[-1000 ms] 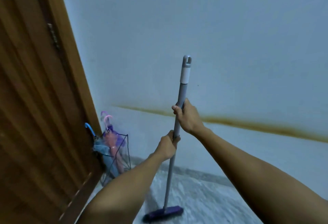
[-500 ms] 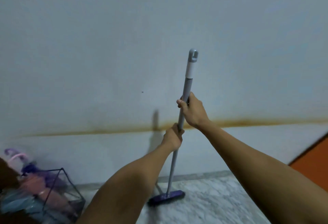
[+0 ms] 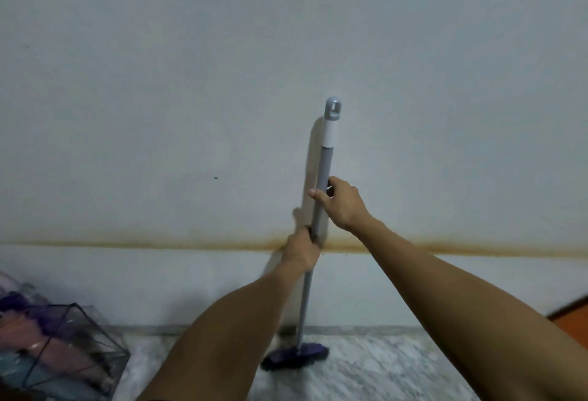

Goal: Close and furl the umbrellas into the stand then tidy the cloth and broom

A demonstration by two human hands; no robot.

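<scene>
One broom stood nearly upright at 6 o'clock against the wall, purple head on the marble floor. Left hand and right hand both wrapped its grey handle. Wire stand at 8 o'clock held roughly three furled umbrellas, kinda blurry.

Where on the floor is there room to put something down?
Bare marble floor lies right of the broom head, and a strip between it and the wire umbrella stand. The left corner by the stand is crowded.
</scene>
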